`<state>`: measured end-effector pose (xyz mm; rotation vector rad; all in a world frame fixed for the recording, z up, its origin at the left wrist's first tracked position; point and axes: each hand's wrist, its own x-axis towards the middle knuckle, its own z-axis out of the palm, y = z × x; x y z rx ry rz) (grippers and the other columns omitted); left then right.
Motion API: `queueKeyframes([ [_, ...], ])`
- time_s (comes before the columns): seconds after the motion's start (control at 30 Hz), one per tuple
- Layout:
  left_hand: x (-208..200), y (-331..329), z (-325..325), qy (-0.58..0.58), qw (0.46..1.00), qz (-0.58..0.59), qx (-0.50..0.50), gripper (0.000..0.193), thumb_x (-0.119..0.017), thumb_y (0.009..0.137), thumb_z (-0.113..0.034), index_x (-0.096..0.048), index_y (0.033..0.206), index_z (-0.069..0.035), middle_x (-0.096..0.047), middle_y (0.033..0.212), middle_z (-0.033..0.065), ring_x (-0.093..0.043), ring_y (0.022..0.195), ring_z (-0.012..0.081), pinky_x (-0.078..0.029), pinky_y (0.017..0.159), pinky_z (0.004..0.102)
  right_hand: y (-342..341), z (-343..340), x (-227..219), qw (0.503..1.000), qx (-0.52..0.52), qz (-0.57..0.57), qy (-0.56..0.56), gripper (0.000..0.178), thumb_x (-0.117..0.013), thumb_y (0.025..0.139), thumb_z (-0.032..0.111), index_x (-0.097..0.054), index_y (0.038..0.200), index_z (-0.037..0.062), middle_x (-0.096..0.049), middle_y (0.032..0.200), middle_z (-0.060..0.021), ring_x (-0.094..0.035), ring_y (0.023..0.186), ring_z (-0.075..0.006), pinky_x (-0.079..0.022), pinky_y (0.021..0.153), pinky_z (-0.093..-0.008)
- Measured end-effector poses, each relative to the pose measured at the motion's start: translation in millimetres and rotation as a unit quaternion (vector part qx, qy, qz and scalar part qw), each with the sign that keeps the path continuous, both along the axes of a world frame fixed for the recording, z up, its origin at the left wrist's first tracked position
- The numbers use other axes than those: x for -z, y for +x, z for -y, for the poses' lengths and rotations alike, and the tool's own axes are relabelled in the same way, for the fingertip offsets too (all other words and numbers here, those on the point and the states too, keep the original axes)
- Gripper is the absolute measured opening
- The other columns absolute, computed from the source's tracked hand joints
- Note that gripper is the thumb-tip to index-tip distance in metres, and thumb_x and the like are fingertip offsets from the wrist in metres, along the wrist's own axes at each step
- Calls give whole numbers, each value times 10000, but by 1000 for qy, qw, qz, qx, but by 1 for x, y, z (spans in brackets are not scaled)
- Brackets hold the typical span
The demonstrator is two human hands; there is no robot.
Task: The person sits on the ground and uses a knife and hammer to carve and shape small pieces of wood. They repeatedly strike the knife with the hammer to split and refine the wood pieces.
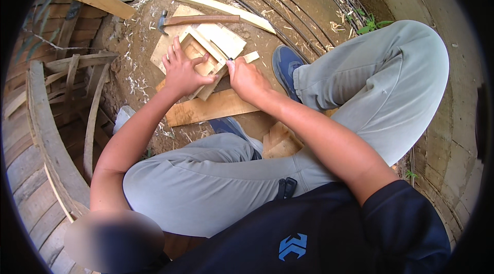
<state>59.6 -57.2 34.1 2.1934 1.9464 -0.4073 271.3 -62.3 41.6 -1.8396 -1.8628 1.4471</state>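
Note:
A small open-topped wooden box (pixel 207 46) of pale boards rests on a flat wooden board on the ground in front of me. My left hand (pixel 184 69) grips its left and near sides, fingers spread around the walls and thumb on the near edge. At the box's right corner, my right hand (pixel 248 79) is closed, fingers curled, around a thin dark tool (pixel 230 59). Only a bit of it shows, so its kind is unclear. Just beyond the box lies a claw hammer (pixel 200 19) with a brown wooden handle, its head to the left.
A long pale wood strip (pixel 226 10) lies past the hammer, and a wider plank (pixel 206 109) lies near my shoes. Dark cables (pixel 278 27) cross the dirt, which is strewn with shavings. Curved wooden frames (pixel 51 125) stand at my left; a wall runs along the right.

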Motion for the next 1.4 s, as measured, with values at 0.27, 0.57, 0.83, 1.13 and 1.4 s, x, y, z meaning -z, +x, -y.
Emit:
queueKeyframes([
  [0.27,-5,5,-3,-22,1000,-18,-7,783,-710,668,-783,-706,1333,-370,-37,1658,338,-170,1489,533,-169,1170,626,4,0,10,999,25,-33,4,493,-400,1097,362,-619,1054,-77,-662,965,-388,-639,957,-561,-504,855,-606],
  [0.57,-10,8,-4,-48,998,-30,-14,791,-690,688,-797,-676,1365,-389,-21,1667,332,-170,1498,553,-144,1184,637,25,17,2,999,2,-6,-41,506,-394,1090,380,-621,1109,-72,-671,1049,-380,-648,1040,-539,-510,916,-596],
  [0.83,-9,5,-3,-47,999,-21,-3,797,-693,687,-795,-678,1366,-378,-15,1669,330,-146,1509,553,-133,1188,647,42,31,-11,1000,9,4,-11,512,-403,1096,364,-630,987,-82,-647,925,-396,-627,926,-571,-484,839,-617],
  [1.13,-8,2,-2,-26,1000,-5,-1,784,-705,675,-784,-700,1340,-368,-25,1668,329,-153,1506,542,-132,1183,637,28,11,-36,1000,17,0,1,502,-406,1090,377,-618,1101,-78,-668,1002,-387,-651,1002,-542,-501,898,-606],
  [1.4,-6,2,-1,-11,1000,-2,1,777,-716,670,-774,-705,1332,-368,-44,1665,323,-165,1501,546,-140,1182,639,20,14,-6,1000,10,2,-20,499,-401,1090,392,-607,1120,-62,-679,1022,-366,-657,1009,-533,-506,898,-598],
])
